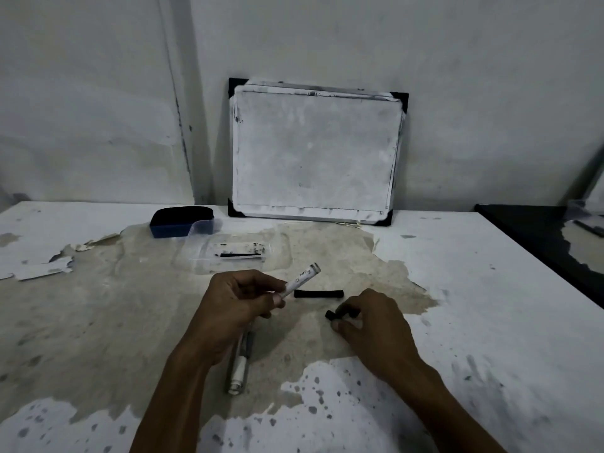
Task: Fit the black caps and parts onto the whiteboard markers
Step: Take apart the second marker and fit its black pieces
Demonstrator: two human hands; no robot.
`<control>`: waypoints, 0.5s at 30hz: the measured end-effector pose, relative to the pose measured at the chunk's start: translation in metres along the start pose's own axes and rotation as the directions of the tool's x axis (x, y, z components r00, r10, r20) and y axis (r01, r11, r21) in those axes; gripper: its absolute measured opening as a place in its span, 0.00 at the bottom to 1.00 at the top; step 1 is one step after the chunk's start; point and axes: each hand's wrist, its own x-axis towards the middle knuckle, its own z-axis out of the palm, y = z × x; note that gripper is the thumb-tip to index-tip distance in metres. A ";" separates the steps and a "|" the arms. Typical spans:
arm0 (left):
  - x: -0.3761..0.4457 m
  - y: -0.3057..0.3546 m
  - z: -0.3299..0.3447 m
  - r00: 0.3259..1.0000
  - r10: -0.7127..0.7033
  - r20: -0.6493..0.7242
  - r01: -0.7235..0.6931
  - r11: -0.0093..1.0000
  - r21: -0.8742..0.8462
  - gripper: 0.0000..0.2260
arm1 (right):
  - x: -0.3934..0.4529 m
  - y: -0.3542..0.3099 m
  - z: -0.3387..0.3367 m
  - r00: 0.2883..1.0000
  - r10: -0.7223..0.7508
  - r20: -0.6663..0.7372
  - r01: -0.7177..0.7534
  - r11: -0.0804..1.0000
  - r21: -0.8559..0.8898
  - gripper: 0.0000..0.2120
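White marker barrel (300, 280) is pinched in the left hand (238, 302) — uncapped; the right hand (372, 325) closes on a small black cap (340, 313). A black part (318, 293) at frame centre waits unfitted — early stage, I judge.

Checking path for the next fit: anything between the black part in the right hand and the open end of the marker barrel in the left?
Nothing visible. The right hand pinches the small black part; the left hand holds the marker barrel raised. The black tube lies on the table, below that gap.

white marker barrel (300, 279) tilted, held | black tube (318, 293) flat on table | black cap (341, 313) pinched
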 end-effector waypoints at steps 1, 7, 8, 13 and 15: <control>-0.001 0.000 0.000 1.000 0.000 0.002 0.000 1.000 0.007 0.11 | 0.000 -0.001 0.001 1.000 -0.013 -0.014 0.013 1.000 0.003 0.10; -0.004 0.002 -0.001 1.000 -0.020 0.010 0.020 0.999 0.035 0.13 | 0.001 -0.019 -0.023 0.954 -0.094 -0.283 0.179 0.939 0.294 0.06; -0.004 0.003 -0.001 0.999 -0.027 0.019 0.026 0.999 0.042 0.13 | 0.002 -0.023 -0.028 0.945 -0.111 -0.307 0.211 0.925 0.317 0.07; -0.005 0.003 0.000 0.998 -0.039 0.054 0.034 0.996 0.087 0.11 | 0.005 -0.024 -0.031 0.947 -0.166 -0.274 0.247 0.924 0.291 0.09; -0.005 0.003 0.000 0.998 -0.040 0.058 0.034 0.995 0.093 0.11 | 0.006 -0.021 -0.030 0.947 -0.177 -0.267 0.253 0.925 0.285 0.09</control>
